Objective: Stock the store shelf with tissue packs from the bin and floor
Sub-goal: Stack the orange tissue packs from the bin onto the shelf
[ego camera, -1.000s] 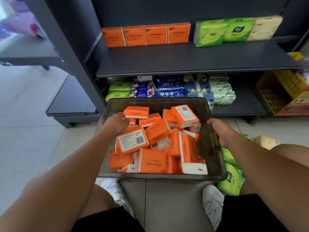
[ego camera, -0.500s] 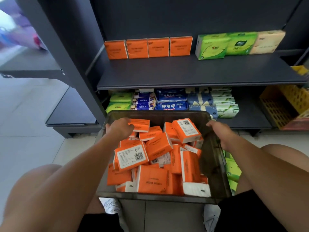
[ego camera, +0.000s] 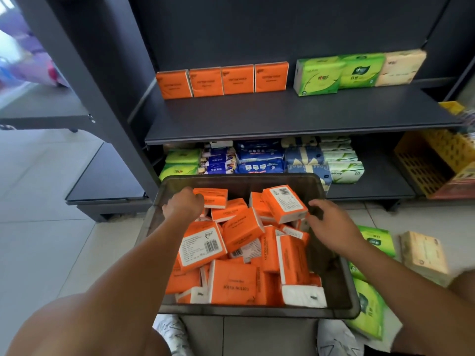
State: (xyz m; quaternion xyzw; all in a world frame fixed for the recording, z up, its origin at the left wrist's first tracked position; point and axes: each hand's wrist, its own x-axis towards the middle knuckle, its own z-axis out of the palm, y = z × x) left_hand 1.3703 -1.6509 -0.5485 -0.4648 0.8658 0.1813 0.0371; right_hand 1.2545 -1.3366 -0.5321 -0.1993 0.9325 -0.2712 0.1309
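while crouched before the dark shelf, left hand curled closed against an orange tissue pack at the far left of the grey bin; whether actually gripping it, cannot tell. right hand over the bin's right side, fingers spread apart, just beside a tilted orange pack. four orange packs standing in a row on the shelf, green packs on the floor right of the bin.
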